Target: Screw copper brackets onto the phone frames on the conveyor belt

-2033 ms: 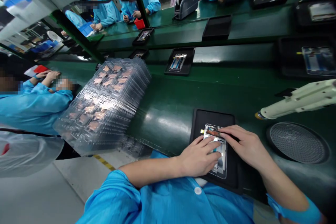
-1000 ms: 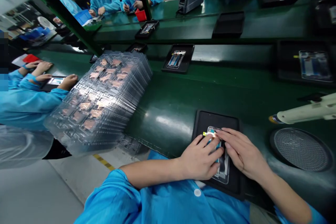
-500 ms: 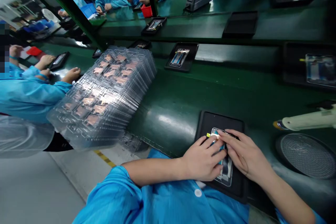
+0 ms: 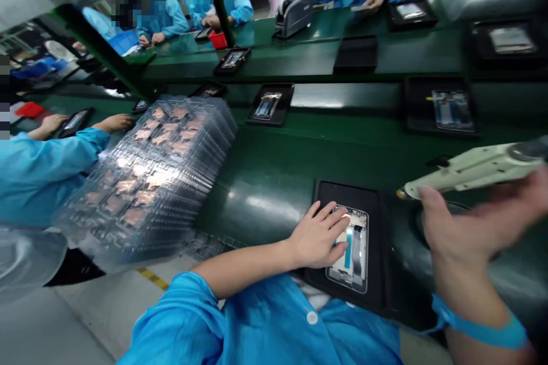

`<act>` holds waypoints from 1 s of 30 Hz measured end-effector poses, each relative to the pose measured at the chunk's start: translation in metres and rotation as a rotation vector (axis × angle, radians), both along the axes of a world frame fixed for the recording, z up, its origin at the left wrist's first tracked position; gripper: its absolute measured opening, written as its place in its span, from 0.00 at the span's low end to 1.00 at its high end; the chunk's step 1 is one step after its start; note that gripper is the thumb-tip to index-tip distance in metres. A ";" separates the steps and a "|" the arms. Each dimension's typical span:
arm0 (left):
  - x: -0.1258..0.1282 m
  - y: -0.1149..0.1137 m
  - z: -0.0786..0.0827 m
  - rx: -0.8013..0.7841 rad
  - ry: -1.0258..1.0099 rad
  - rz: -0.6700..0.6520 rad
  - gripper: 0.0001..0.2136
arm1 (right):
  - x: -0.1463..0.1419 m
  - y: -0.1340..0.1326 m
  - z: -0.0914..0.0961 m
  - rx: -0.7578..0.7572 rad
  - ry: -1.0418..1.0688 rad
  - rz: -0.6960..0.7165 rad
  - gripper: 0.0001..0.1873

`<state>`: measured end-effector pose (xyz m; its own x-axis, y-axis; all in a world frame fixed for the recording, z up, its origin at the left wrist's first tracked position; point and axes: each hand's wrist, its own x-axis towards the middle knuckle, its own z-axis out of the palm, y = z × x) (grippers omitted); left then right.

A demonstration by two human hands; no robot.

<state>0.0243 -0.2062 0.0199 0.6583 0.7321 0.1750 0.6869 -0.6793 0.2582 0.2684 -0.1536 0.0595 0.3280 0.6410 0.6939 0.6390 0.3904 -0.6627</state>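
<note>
My left hand lies with spread fingers on the left side of an opened phone, its fingertips over the upper part. The phone shows a blue strip and bare inner parts, and it rests in a black tray in front of me. My right hand, blurred, is raised to the right of the tray with thumb and fingers apart. Just beyond it is a pale green tool like an electric screwdriver. The thumb overlaps the tool in view; whether they touch I cannot tell. A blue band circles my right wrist.
Stacked clear plastic trays with copper-coloured pieces stand at left. Further black trays with phones, such as one tray, line the green bench. A tape dispenser stands across. Co-workers in blue sit left and opposite.
My right hand has left the phone and moved right, up to the pale green tool. My left hand stays on the phone, shifted slightly left. The view has turned a little to the right.
</note>
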 end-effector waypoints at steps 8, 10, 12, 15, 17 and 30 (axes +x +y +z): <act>0.042 0.067 0.000 0.018 0.040 -0.093 0.25 | 0.021 0.041 0.015 -0.099 0.400 0.142 0.19; 0.045 0.075 0.000 0.005 0.059 -0.131 0.24 | 0.035 0.038 0.006 0.013 0.385 0.069 0.16; 0.046 0.077 0.000 -0.010 0.061 -0.146 0.25 | 0.048 0.037 -0.003 0.120 0.351 0.054 0.16; 0.044 0.077 0.000 -0.029 0.022 -0.146 0.25 | 0.061 0.037 -0.014 0.190 0.314 0.054 0.19; 0.044 0.076 0.001 -0.040 -0.012 -0.150 0.24 | 0.063 0.036 -0.017 0.157 0.330 0.036 0.20; 0.045 0.077 0.006 -0.117 -0.046 -0.141 0.23 | 0.077 0.044 -0.029 0.223 0.337 -0.014 0.22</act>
<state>0.0688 -0.1296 0.0260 0.7493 0.6501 0.1265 0.5726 -0.7318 0.3696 0.3458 -0.1091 0.0306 0.5683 0.4809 0.6677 0.4067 0.5412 -0.7360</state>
